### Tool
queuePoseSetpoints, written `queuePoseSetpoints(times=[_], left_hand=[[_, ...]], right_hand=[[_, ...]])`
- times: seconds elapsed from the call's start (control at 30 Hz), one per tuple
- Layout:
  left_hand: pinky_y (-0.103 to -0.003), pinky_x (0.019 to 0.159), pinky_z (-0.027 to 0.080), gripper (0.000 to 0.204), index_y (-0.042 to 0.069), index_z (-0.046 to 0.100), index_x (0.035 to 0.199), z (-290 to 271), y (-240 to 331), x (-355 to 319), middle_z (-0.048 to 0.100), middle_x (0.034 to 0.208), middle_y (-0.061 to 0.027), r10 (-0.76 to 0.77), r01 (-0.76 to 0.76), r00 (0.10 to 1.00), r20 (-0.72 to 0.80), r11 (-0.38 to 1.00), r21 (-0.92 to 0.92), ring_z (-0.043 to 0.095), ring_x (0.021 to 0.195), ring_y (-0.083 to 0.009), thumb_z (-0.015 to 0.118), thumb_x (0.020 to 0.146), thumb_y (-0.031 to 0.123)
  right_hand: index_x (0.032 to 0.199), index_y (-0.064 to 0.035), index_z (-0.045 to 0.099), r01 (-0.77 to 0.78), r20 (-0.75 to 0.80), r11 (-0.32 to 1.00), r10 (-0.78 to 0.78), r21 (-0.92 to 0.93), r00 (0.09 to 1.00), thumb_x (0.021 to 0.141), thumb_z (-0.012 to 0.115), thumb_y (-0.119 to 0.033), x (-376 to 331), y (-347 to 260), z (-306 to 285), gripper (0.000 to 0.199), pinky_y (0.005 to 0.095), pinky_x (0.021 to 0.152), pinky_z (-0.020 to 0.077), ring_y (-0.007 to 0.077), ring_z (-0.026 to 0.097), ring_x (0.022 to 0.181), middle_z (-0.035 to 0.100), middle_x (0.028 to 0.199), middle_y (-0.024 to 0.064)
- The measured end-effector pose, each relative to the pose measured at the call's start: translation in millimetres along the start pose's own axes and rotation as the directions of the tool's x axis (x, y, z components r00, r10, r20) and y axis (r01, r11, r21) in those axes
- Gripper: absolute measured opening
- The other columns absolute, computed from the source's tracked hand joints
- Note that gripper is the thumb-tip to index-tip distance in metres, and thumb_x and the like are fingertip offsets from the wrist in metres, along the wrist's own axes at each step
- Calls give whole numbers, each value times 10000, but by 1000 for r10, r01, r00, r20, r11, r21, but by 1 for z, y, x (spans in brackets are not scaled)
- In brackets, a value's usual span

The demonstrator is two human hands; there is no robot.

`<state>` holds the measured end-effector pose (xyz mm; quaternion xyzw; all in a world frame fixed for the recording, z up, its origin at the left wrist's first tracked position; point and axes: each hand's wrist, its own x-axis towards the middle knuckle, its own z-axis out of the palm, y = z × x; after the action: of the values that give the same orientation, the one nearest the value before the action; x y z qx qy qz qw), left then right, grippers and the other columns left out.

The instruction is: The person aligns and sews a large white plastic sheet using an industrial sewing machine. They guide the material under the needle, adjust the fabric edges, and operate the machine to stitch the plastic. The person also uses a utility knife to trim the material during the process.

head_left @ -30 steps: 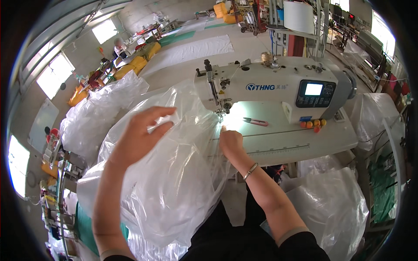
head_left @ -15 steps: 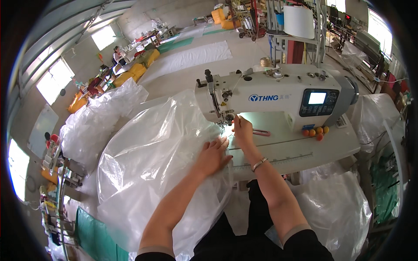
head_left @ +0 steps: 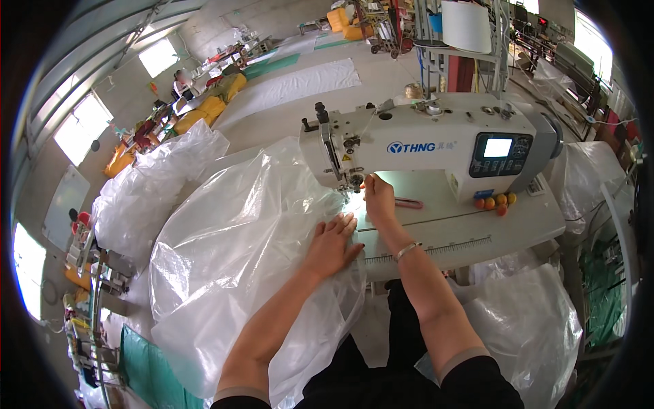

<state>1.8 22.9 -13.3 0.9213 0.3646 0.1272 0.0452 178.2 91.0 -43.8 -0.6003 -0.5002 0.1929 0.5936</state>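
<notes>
A white sewing machine (head_left: pixel 409 136) with a lit display stands in front of me. Clear plastic sheeting (head_left: pixel 231 232) spreads in a big billowing heap to the left of its needle area and reaches under the lit head. My left hand (head_left: pixel 332 244) lies flat on the sheeting just in front of the needle, fingers outstretched. Right beside the needle, my right hand (head_left: pixel 379 199) is raised with its fingers bent together at the presser foot. What those fingers pinch, if anything, is too small and hidden to tell.
On the machine bed lie pink-handled thread snips (head_left: pixel 409 203) and several small orange-red fruits (head_left: pixel 501 199). A large white thread cone (head_left: pixel 466 27) stands behind. More plastic sheeting (head_left: pixel 511 327) hangs at the lower right. A person (head_left: pixel 182 85) sits far back left.
Both hands stay almost where they were, by the needle. The whole view has shifted slightly.
</notes>
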Motion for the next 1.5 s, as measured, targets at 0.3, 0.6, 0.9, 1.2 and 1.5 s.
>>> queuePoseSetpoints(times=[0.3, 0.6, 0.9, 1.2, 1.5], left_hand=[[-431, 1089, 270, 581, 58, 435, 1395, -4, 8, -7, 385, 1488, -97, -36, 36, 999, 31, 999, 17, 325, 1388, -265, 569, 914, 355], [-396, 734, 509, 200, 27, 699, 908, -137, 2, 46, 685, 849, -190, -204, 191, 979, -12, 934, -303, 672, 789, -279, 597, 887, 199], [-619, 1128, 154, 608, 241, 429, 1426, -197, -144, -4, 385, 1498, 27, -337, 110, 876, 345, 836, 538, 196, 1450, -248, 646, 865, 329], [-565, 992, 365, 453, 59, 578, 1240, -100, -114, -243, 609, 1188, -73, -518, 270, 635, 573, 844, 463, 551, 1149, -231, 591, 840, 270], [-421, 700, 507, 252, 67, 672, 1032, -75, -49, -336, 668, 891, -184, -461, 521, 776, 429, 853, -26, 657, 823, -332, 557, 865, 217]], right_hand=[[788, -27, 601, 77, -45, 997, -78, -28, 996, 990, 459, -323, -1, 6, 6, 385, 406, 579, 460, 298, 603, 602, 605, 636, 124], [842, -19, 625, -2, 69, 956, 23, -292, 997, 902, 620, -283, -35, -31, -17, 270, 365, 596, 491, 291, 614, 592, 644, 673, 124], [891, -76, 662, 304, 212, 734, -219, -607, 952, 814, 618, -147, -73, -25, -2, 114, 380, 656, 537, 287, 659, 757, 644, 831, 115], [828, -116, 671, 443, 333, 571, -292, -691, 897, 807, 596, -128, -22, 11, -39, 79, 385, 632, 531, 282, 657, 696, 646, 750, 97], [921, -51, 622, 451, 28, 782, -488, -431, 873, 860, 649, -183, -63, -37, -61, 148, 417, 599, 510, 316, 632, 696, 630, 792, 133]])
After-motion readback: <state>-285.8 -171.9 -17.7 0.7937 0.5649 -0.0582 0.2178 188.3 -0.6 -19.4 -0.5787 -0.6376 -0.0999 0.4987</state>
